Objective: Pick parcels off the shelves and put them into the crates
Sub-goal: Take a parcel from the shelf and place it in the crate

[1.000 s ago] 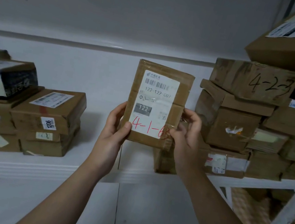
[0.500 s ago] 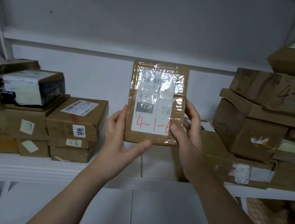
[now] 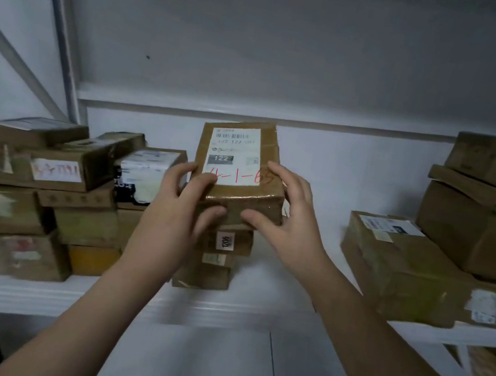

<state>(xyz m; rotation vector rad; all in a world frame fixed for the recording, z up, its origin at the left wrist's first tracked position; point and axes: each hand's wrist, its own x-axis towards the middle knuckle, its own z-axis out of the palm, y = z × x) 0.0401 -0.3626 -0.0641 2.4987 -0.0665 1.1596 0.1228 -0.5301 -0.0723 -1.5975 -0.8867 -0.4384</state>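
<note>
Head view shows the parcel (image 3: 240, 167) over the middle stack (image 3: 223, 249), its long axis running 12 to 6 o'clock, left hand (image 3: 177, 209) gripping its 9 o'clock edge, right hand (image 3: 294, 225) its 3 o'clock edge, both equally near.

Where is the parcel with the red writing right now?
Head view, centre: the parcel is held by left hand and right hand over a stack of boxes.

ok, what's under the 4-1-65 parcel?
The 1206 carton, topping a short stack on the shelf. The left hand and right hand grip the parcel and cover its lower edge, so whether it touches that carton cannot be seen.
</note>
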